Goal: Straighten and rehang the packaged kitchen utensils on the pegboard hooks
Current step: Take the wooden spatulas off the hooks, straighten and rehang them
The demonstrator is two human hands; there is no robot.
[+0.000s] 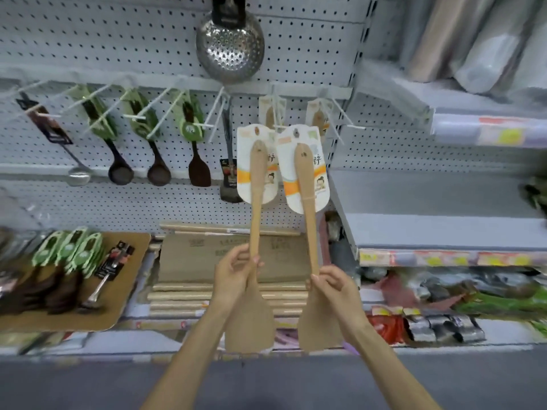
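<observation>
Pegboard (pixel 310 48) fills the wall above and beyond both hands. Brown tray (pixel 133 279) of loose packaged utensils lies left of the left hand. Two wooden spatulas, blades down, cards up: left spatula (pixel 256 202) gripped at its neck by left hand (pixel 236 272), right spatula (pixel 307 190) by right hand (pixel 333 287) (hands apart, each curled round its own handle). Card tops reach the hooks (pixel 340 121) above; threaded or not, cannot tell

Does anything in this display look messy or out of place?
Yes. Carded dark spoons lie heaped on the wooden board at lower left instead of hanging. The left hand grips the left spatula, the right hand the right spatula, neither yet hooked.
</observation>
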